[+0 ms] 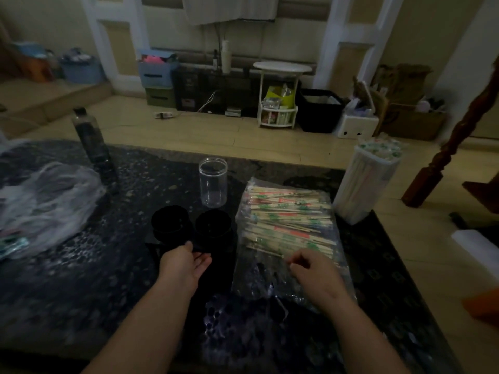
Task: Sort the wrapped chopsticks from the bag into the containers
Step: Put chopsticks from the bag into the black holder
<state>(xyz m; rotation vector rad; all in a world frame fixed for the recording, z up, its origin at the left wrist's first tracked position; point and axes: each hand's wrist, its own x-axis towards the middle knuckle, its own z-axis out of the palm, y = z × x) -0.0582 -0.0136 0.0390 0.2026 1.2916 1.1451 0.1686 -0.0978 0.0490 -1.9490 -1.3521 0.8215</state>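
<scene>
Clear bag (256,279) of wrapped chopsticks (289,220) lying flat on dark tabletop (81,279), right of two black cups (170,225), empty clear jar (213,182) behind. Left hand (186,265) open, palm up, beside the cups. Right hand (310,271) curled at the chopsticks' near ends; grip unclear. Likely hazards: dragging the slippery bag along, spilling loose pairs, knocking the light jar over.

The right hand (314,273) partly hides its fingers (297,261).
</scene>
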